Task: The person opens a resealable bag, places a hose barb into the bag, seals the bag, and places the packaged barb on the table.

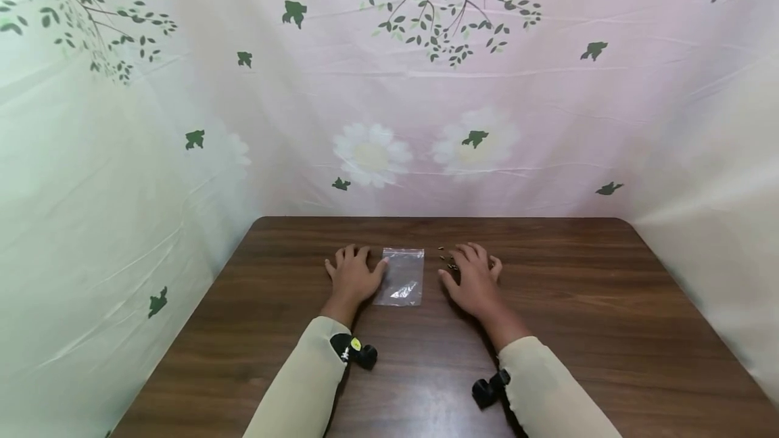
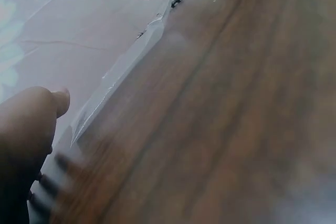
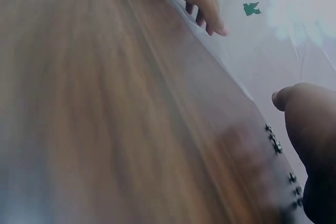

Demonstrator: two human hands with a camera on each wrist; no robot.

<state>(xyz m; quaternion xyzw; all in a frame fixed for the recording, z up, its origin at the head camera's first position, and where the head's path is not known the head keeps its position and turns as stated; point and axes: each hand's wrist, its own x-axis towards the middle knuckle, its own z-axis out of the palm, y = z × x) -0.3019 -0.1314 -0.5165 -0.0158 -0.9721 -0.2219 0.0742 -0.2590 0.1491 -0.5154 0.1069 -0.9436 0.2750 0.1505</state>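
Note:
A clear zip-top plastic bag [image 1: 403, 279] lies flat on the brown wooden table [image 1: 420, 370], its zip edge away from me. My left hand [image 1: 353, 278] rests left of it with fingers spread, the thumb at the bag's edge. To the right, my right hand [image 1: 476, 282] is spread over several small brass-coloured metal pieces [image 1: 452, 266], partly hidden beneath its fingers. In the right wrist view the pieces [image 3: 273, 140] look dark and knobbly; their exact kind is unclear. The left wrist view shows the bag [image 2: 123, 72] lying between both hands. Neither hand visibly grips anything.
A pale curtain [image 1: 414, 100] printed with leaves, birds and flowers hangs behind the table's far edge and along both sides. Black wrist cameras are strapped at the left sleeve [image 1: 298, 384] and the right sleeve [image 1: 554, 391].

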